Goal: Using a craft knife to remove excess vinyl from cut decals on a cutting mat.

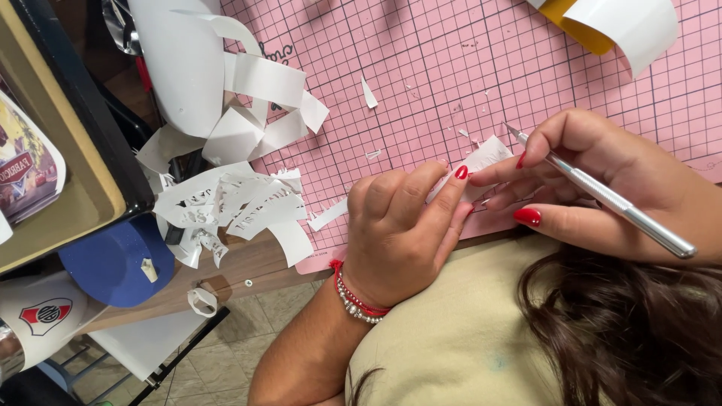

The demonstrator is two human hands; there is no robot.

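A small white paper piece (487,156) lies on the pink gridded cutting mat (451,68) near its front edge. My left hand (402,225) rests on the mat with its fingers pressed on that piece; a red and silver bracelet circles the wrist. My right hand (609,180) holds a silver craft knife (602,194) like a pen. The knife's tip points up and left, just above the paper's far edge. Both hands' fingertips meet over the paper and hide most of it.
A heap of white cut-out paper scraps (226,203) lies at the mat's left edge, under a curled white sheet (188,60). A blue cap (113,263) and a tray (68,150) sit further left. A rolled yellow and white sheet (617,22) is at the far right.
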